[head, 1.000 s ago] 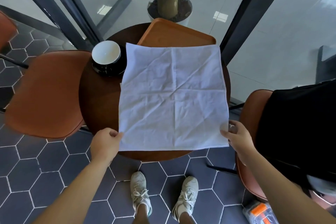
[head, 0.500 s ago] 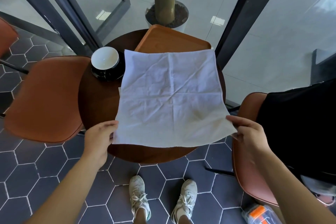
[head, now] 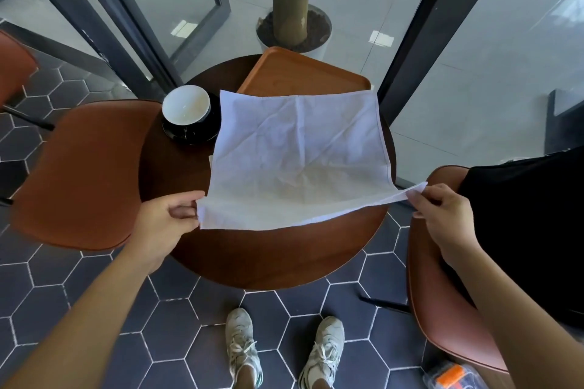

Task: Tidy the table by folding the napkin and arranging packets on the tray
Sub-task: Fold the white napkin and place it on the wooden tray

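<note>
Left hand (head: 167, 224): turned thumb-up at the near left corner of the napkin (head: 297, 155); the corner is pinched between the thumb on top and the curled fingers (head: 185, 213) beneath
Left wrist: held roughly in line with the forearm
Left arm (head: 72, 335): bare, stretched forward and inward from the lower left
Right hand (head: 442, 215): seen from the back; the near right corner is pinched at the fingertips (head: 416, 197), with the other fingers loosely bent
Right arm (head: 521, 325): bare, stretched forward and inward from the lower right
Both hands: set well apart, about level with each other, each closed on its own corner
</note>
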The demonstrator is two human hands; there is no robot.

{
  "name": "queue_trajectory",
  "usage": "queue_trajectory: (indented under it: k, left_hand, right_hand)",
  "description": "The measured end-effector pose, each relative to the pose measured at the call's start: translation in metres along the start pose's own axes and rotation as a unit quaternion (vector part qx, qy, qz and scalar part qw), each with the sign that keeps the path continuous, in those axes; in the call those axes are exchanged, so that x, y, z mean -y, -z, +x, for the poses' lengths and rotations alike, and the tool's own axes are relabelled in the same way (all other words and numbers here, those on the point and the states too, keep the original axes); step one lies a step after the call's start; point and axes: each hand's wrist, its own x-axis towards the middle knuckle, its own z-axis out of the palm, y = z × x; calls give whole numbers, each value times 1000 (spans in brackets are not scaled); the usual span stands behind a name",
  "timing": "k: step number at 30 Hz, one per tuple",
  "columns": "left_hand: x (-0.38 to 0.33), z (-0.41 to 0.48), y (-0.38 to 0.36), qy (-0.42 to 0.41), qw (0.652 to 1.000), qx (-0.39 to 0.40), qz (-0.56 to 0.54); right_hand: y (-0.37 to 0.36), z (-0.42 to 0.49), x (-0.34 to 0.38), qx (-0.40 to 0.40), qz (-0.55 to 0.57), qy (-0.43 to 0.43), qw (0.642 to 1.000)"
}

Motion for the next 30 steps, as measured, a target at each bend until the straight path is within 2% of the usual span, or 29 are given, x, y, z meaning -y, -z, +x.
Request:
queue_trajectory:
  k: [2,4,6,8,12,16,19,25,30]
  left_hand:
    - [-3,4,5,-16,999,28,10]
    - [-7,9,7,-57,995,27,73]
    - [-13,13,7,-98,985,7,140]
    - [-18,19,5,-115,981,-34,155]
    - [-26,30,-1,-78,992,-75,64]
    - [-32,39,-8,-72,992,-91,55]
    - [-39,46,-12,-45,994,-96,-1]
    - [-56,78,-22,-81,989,-116,-39]
    - [-78,124,-32,-92,984,-148,-23]
  right_hand:
    - [0,7,2,-8,-21,5,1000]
    - [0,17,4,-6,-8,-7,1000]
    - [-2,28,7,6,21,-33,999]
    - [-4,38,8,20,34,-47,998]
    - [-8,51,15,53,52,-55,996]
    - [-9,64,22,64,48,-49,996]
    - [-9,75,29,67,61,-44,995]
    - [-16,108,40,53,41,-36,997]
    - [-31,140,55,36,1,-53,998]
